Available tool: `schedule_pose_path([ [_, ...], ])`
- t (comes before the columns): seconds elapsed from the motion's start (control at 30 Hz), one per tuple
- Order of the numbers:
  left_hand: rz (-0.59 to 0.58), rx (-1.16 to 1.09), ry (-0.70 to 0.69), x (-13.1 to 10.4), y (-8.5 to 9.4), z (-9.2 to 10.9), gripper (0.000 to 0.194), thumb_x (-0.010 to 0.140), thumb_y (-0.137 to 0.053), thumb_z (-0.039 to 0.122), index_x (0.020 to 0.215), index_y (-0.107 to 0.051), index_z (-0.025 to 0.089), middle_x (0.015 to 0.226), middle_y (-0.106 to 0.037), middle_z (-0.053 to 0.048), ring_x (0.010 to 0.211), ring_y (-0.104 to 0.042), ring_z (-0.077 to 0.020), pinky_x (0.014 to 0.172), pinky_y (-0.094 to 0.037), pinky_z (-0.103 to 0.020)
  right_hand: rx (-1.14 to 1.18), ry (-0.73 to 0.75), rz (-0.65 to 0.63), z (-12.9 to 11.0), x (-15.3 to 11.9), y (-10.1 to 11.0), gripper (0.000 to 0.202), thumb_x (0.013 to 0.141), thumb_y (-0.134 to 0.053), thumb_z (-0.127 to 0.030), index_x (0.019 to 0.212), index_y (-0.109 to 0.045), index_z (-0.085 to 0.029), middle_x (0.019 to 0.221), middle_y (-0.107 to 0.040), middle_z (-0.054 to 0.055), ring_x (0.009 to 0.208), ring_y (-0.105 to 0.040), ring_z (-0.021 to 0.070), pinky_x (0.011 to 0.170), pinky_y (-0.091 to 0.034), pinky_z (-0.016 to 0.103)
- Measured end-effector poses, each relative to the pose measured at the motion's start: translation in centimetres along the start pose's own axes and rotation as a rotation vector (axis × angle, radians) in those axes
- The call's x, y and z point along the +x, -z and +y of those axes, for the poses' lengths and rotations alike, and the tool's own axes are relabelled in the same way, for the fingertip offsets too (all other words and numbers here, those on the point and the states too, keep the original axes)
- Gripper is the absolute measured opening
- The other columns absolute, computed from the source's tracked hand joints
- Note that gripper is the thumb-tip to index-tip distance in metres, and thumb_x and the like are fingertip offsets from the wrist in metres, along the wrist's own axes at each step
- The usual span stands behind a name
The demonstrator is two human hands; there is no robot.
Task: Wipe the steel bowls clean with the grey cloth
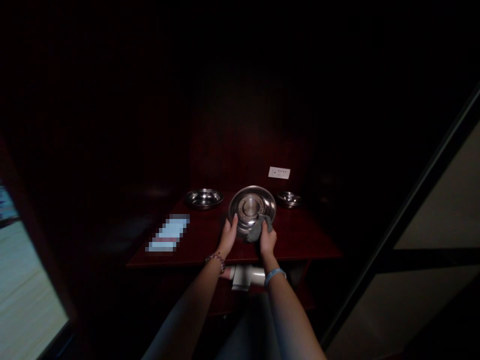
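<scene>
A round stainless steel basin (250, 204) is tilted up above the dark red shelf (210, 235), its flat centre turned toward me. My left hand (228, 238) grips the lower left of its rim, thumb against the metal. In my right hand (268, 239) is a bunched grey cloth (255, 230), pressed to the basin's lower right. Another shiny steel basin (204, 198) rests on the shelf to the left. To the right lies a smaller steel bowl (289, 199), or possibly a stack; I cannot tell which.
A blurred pale rectangular item (169, 233) lies at the shelf's left. On the back wall is a white power socket (279, 173). Beneath the shelf's front edge sits a white and grey cylindrical object (247, 276). Dark panels close in on both sides.
</scene>
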State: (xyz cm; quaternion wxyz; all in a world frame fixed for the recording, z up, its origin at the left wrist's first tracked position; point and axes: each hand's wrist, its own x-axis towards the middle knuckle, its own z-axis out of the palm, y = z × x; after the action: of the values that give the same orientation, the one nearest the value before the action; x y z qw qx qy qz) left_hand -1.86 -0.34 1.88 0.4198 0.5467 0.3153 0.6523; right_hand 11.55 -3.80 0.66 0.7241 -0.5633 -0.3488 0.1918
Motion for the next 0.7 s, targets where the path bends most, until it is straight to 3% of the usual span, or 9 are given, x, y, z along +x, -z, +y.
schedule_pose_path([
  [0.2,-0.315,0.114,0.016,-0.4,-0.2,-0.5,0.055,0.078,-0.069,0.049,0.120,-0.067,0.013,0.126,-0.068,-0.013,0.121,-0.061,-0.0269,0.110,-0.041,-0.039,0.027,-0.003,0.004,0.8,0.5,0.0,0.051,0.082,-0.054,-0.055,0.096,-0.076,-0.011,0.093,-0.077,0.012,0.086,-0.070,0.0240,0.072,-0.050,0.026],
  [0.27,-0.368,0.184,0.016,-0.6,-0.2,-0.7,0.053,0.076,-0.070,0.049,0.116,-0.070,0.014,0.122,-0.070,-0.012,0.118,-0.063,-0.0279,0.108,-0.043,-0.039,0.036,-0.008,0.012,1.0,0.6,-0.1,0.051,0.082,-0.054,-0.055,0.097,-0.076,-0.011,0.093,-0.077,0.012,0.086,-0.070,0.0242,0.072,-0.050,0.026],
  [0.47,-0.284,0.307,0.080,-0.7,-0.3,-0.3,0.042,0.077,-0.064,0.051,0.094,-0.076,0.014,0.098,-0.077,-0.011,0.112,-0.065,-0.0310,0.097,-0.048,-0.035,0.029,0.007,-0.010,1.2,0.8,-0.1,0.050,0.082,-0.055,-0.055,0.099,-0.076,-0.013,0.094,-0.077,0.011,0.085,-0.070,0.0231,0.071,-0.050,0.026],
  [0.7,-0.144,0.276,0.111,0.1,-0.5,-0.8,0.050,0.083,-0.051,0.058,0.073,-0.069,0.012,0.075,-0.073,-0.012,0.080,-0.066,-0.0257,0.075,-0.050,-0.033,-0.014,0.030,-0.040,0.7,0.4,-0.1,0.050,0.081,-0.057,-0.054,0.091,-0.076,-0.009,0.087,-0.077,0.013,0.080,-0.070,0.0228,0.069,-0.049,0.025],
])
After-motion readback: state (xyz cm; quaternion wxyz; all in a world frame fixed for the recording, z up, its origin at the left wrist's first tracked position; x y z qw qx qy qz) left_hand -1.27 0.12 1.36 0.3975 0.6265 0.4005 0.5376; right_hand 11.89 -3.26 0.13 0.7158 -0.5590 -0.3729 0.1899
